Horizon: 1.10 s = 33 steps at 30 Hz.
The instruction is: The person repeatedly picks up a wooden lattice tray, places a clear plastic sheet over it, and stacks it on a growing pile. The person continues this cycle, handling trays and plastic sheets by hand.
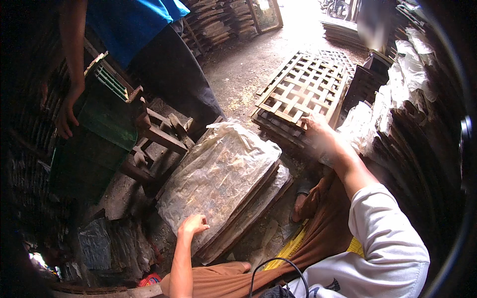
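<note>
Floor (231, 74) stretches open toward 12 o'clock. The plastic-covered stack (223, 174) lies near centre, a narrow gap dividing its right edge from the lattices (299, 106) at 1 o'clock. The right hand (318, 126) meets the lattices' near edge, grip unclear; the left hand (193, 224), loosely curled, is at the stack's 7 o'clock edge.

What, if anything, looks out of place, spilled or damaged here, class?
The plastic sheet by the left hand looks crumpled and dirty rather than smooth. Pale debris lies scattered on the floor, left of the lattice panel, perhaps spilled scraps.
</note>
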Available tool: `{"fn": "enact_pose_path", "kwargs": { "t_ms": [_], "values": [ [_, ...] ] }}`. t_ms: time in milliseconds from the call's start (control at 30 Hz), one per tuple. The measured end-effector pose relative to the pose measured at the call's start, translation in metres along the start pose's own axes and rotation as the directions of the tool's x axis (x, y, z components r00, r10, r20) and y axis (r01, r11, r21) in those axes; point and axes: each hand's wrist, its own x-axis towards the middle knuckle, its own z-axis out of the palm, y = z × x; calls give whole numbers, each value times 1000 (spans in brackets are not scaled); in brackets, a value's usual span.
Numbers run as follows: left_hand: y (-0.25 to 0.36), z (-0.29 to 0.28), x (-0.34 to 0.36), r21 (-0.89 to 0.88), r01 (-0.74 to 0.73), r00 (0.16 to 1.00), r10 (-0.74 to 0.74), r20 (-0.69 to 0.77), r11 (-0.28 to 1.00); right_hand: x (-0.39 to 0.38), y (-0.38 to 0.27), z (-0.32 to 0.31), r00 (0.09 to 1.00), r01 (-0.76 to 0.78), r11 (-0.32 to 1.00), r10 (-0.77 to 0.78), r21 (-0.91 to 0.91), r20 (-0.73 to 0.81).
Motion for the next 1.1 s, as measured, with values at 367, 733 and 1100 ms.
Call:
{"fn": "enact_pose_path", "kwargs": {
  "t_ms": [367, 733, 1100],
  "values": [
    [-4, 1, 1, 9, 1, 1000, -1, 30, 1000, 24, -4, 9, 901, -377, 911, 403, 170, -160],
    [-8, 4, -5, 0, -3, 1000, 3, -26, 1000, 15, 12, -5, 840, -256, 946, 319, 198, -439],
    [-9, -15, -13, -15, 18, 977, -21, -213, 1000, -13, 120, -101, 715, -255, 960, 267, 114, -646]
  ]
}}
